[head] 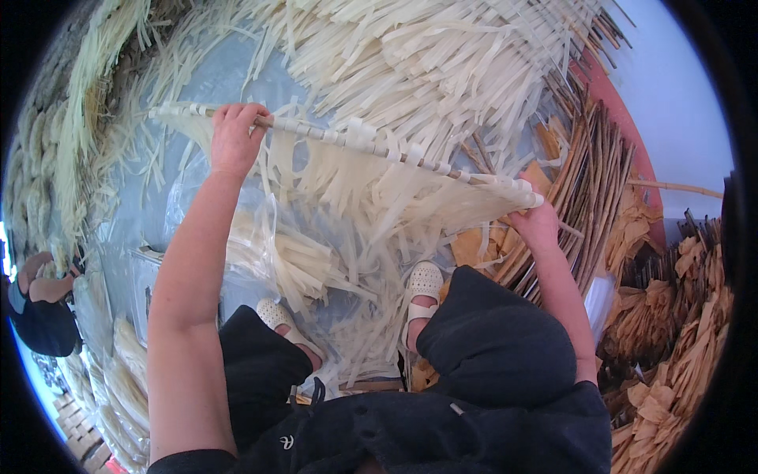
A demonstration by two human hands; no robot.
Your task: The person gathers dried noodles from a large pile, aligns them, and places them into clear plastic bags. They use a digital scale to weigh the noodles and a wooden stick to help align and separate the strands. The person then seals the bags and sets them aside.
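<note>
My left hand (238,139) grips a thin wooden stick (355,141) near its left part, fingers over the top. My right hand (533,220) holds the stick's right end, where pale strips bunch together. Between my hands the stick slants down to the right, with white loops of the strips wound around it. From it hangs a curtain of pale, translucent flat strips (379,183), some crossing one another. Below, more pale strips (302,255) lie partly in clear plastic film (260,237) in front of my feet.
A large heap of pale strips (414,59) lies beyond the stick. At the right are a bundle of thin sticks (598,160) and brown, crumpled sheet-like material (645,296). Packed bundles (127,349) lie at lower left. Another person (44,314) is at the far left.
</note>
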